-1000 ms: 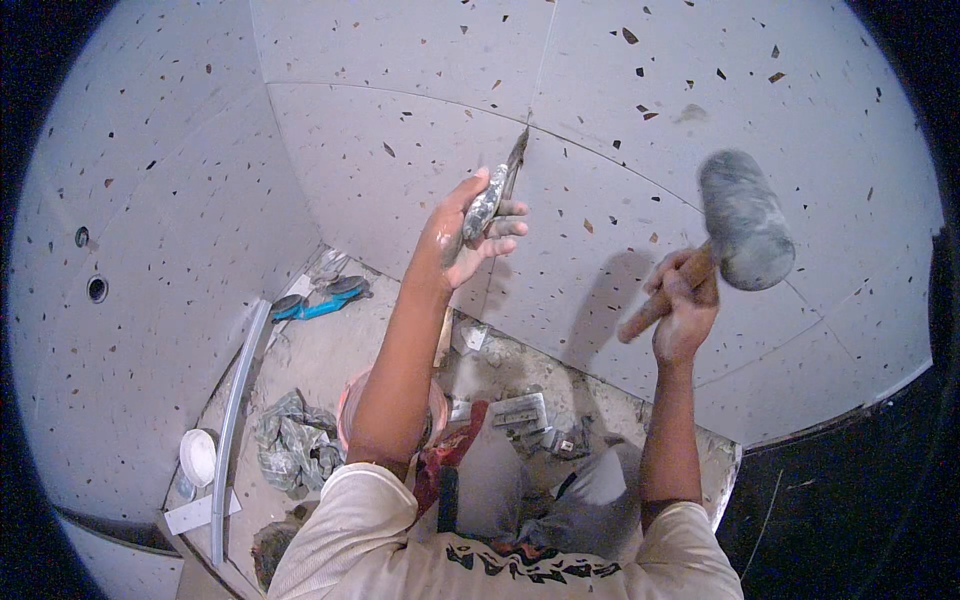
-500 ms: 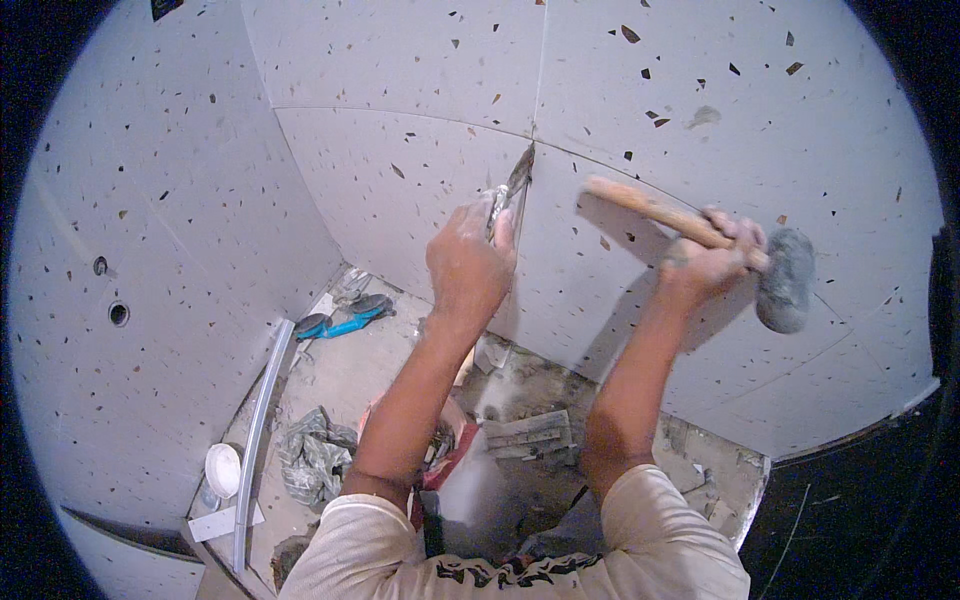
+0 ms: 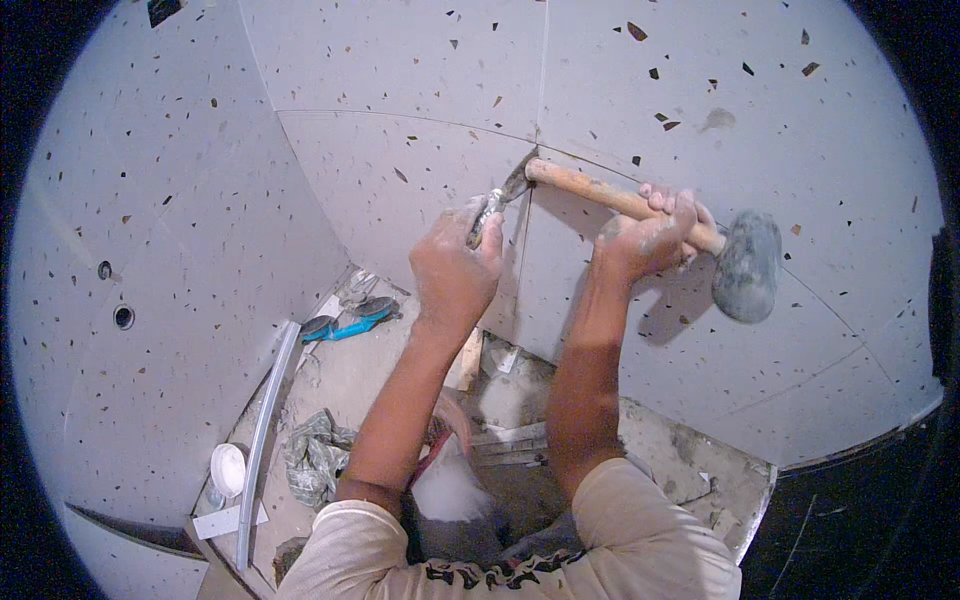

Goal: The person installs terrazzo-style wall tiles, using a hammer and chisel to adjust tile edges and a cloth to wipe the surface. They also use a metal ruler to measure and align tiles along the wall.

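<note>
My left hand is closed around the handle of a narrow putty knife. Its blade tip meets the joint where several speckled wall tiles come together. My right hand grips a rubber mallet by its wooden handle, close to the grey head. The handle's free end points left and lies at the blade, near the tile joint; whether it touches the blade or the wall I cannot tell.
A blue double suction cup lies on the floor by the wall corner. Left of my arm are a crumpled plastic bag, a long pale strip and a white round lid. A pipe hole opens in the left wall.
My right hand has swung the mallet left, bringing the handle's end to the putty knife's blade. My left hand has shifted slightly left, and the blade now slants more.
</note>
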`<state>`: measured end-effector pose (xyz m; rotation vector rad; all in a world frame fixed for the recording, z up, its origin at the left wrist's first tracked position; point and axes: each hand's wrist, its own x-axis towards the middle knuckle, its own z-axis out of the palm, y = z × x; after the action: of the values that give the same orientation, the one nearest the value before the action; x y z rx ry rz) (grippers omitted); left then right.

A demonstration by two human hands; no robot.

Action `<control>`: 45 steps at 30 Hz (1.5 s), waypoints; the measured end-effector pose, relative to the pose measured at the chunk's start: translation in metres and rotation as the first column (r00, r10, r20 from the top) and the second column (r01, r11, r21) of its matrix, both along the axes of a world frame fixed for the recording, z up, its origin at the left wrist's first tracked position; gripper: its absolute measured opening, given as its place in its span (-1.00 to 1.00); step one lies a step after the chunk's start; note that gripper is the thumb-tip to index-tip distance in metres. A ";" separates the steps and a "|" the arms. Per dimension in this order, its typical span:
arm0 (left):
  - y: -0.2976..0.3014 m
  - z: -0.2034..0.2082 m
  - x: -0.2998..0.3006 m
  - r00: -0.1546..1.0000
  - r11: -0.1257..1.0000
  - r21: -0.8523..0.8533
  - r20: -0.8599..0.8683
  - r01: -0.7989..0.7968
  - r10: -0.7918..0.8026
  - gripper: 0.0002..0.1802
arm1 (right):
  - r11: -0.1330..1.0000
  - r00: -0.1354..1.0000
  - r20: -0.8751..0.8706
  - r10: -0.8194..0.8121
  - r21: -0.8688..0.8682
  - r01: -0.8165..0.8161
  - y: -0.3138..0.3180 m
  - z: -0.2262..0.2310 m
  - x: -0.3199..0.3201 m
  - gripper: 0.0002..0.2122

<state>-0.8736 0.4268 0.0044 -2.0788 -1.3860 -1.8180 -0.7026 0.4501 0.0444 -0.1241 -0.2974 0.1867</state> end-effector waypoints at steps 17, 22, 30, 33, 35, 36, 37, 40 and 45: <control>0.000 0.001 -0.006 1.000 0.999 -0.028 -0.007 -0.017 0.016 -0.74 | 0.983 0.968 0.213 0.131 -0.155 -0.099 -0.009 -0.011 0.005 -0.78; -0.013 0.008 -0.008 0.967 0.966 -0.174 -0.206 -0.189 0.152 -0.61 | 0.898 0.894 0.379 0.238 -0.437 -0.053 -0.030 -0.025 0.017 -0.84; -0.038 0.024 0.024 0.932 0.993 0.112 -0.362 0.038 0.005 -0.34 | 0.741 0.745 0.487 0.455 -0.671 -0.014 -0.056 -0.036 0.046 -0.74; -0.020 0.020 0.052 0.907 0.962 0.239 -0.420 0.133 -0.021 -0.35 | 0.748 0.639 0.648 0.415 -0.643 0.167 -0.063 -0.030 0.050 -0.77; 0.002 0.015 0.067 0.900 0.935 0.316 -0.436 0.159 -0.006 -0.42 | 0.783 0.454 0.813 0.365 -0.532 0.323 -0.070 -0.034 0.060 -0.76; 0.012 0.011 0.070 0.894 0.937 0.278 -0.443 0.209 -0.068 -0.48 | 0.821 0.321 0.886 0.335 -0.442 0.363 -0.073 -0.037 0.062 -0.74; 0.022 0.009 0.074 0.886 0.933 0.246 -0.445 0.261 -0.131 -0.55 | 0.814 0.238 0.912 0.334 -0.406 0.416 -0.080 -0.037 0.062 -0.72; 0.019 0.008 0.080 0.868 0.909 0.240 -0.452 0.340 -0.206 -0.70 | 0.699 0.125 0.897 0.423 -0.411 0.585 -0.114 -0.032 0.048 -0.65; 0.006 0.012 0.090 0.865 0.874 0.345 -0.478 0.343 -0.151 -0.87 | 0.356 0.480 0.229 0.847 -0.914 -0.193 -0.168 -0.066 0.142 -0.43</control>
<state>-0.7834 0.4328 0.0161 -2.2979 -0.5680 -1.4110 -0.5601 0.2824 -0.0214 -1.0713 -1.0420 1.0583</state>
